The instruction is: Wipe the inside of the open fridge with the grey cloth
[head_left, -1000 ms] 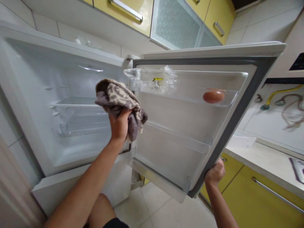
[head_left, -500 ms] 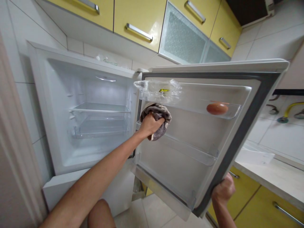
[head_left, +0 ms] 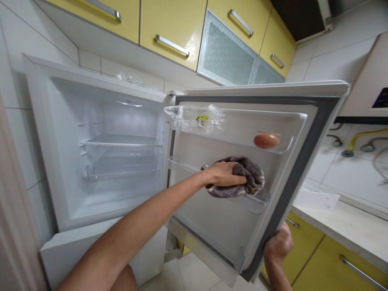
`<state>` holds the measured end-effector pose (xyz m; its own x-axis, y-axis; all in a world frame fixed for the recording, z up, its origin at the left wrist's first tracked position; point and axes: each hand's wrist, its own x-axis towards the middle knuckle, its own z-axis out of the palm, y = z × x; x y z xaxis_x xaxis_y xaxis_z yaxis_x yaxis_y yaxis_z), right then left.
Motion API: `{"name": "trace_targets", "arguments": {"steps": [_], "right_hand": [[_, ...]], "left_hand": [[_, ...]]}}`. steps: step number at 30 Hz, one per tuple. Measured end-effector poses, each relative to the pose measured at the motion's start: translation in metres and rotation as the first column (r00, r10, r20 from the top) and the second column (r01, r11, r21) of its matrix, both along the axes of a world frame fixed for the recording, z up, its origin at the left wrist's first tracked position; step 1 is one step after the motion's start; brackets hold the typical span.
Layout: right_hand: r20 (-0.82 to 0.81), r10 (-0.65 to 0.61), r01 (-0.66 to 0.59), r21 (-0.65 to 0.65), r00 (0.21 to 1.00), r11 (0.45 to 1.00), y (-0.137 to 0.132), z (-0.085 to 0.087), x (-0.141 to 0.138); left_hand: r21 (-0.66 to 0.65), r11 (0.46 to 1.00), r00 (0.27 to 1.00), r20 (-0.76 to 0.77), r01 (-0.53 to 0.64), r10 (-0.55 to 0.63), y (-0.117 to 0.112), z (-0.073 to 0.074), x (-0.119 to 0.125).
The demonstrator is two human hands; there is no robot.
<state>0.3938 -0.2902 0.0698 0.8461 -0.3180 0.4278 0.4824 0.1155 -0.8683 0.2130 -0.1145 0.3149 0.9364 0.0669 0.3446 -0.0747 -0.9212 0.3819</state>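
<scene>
The fridge door (head_left: 212, 226) looks stiff and weighty to swing; my right hand (head_left: 279, 243) is curled round its outer edge, a sound hold. Before the middle shelf (head_left: 256, 206), my left hand (head_left: 224, 173) grips the bunched cloth (head_left: 254, 178), likely light, soft, best held mid-fold.

Upper door shelf (head_left: 238, 136): is carrying clear plastic bag (head_left: 194, 122) hinge side, reddish-brown egg-shaped item (head_left: 266, 140) outer end | worktop (head_left: 356, 220): is supporting whitish container (head_left: 317, 199)
</scene>
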Motion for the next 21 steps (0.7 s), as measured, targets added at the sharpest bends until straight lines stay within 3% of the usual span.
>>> {"name": "trace_targets", "arguments": {"steps": [3,5,8,11,13,15,17,19,21], "right_hand": [[0.010,-0.003,0.003,-0.022,1.000,1.000,0.000,0.003,-0.006],[0.020,-0.004,0.004,-0.033,1.000,0.999,-0.001,0.005,-0.009],[0.017,0.023,-0.023,-0.031,1.000,0.999,-0.001,0.006,-0.011],[0.016,0.034,-0.034,0.006,0.999,0.999,-0.001,0.003,-0.009],[0.019,0.035,-0.035,0.014,0.999,0.999,-0.001,0.001,-0.006],[0.017,0.047,-0.047,0.000,0.999,0.999,-0.002,-0.001,-0.005],[0.011,0.056,-0.056,-0.010,0.998,0.998,-0.003,-0.001,-0.004],[0.006,0.056,-0.056,-0.001,0.998,0.998,-0.004,-0.001,-0.005],[0.006,0.065,-0.065,0.001,0.998,0.998,-0.004,0.000,-0.006]], "left_hand": [[-0.097,0.971,0.975,0.012,0.220,-0.220,-0.021,-0.001,0.013],[-0.180,0.945,0.962,0.036,0.274,-0.272,-0.029,-0.002,0.021],[-0.298,0.926,0.972,0.117,0.231,-0.205,-0.030,-0.007,0.028],[-0.474,0.866,0.957,0.290,0.160,-0.018,-0.026,-0.013,0.031],[-0.662,0.730,0.883,0.432,0.170,0.186,-0.024,-0.016,0.031],[-0.811,0.531,0.751,0.505,0.246,0.425,-0.022,-0.018,0.029],[-0.868,0.361,0.618,0.496,0.341,0.609,-0.018,-0.019,0.027],[-0.866,0.252,0.513,0.465,0.431,0.721,-0.008,-0.018,0.024],[-0.836,0.191,0.406,0.434,0.515,0.804,0.010,-0.014,0.020]]}}
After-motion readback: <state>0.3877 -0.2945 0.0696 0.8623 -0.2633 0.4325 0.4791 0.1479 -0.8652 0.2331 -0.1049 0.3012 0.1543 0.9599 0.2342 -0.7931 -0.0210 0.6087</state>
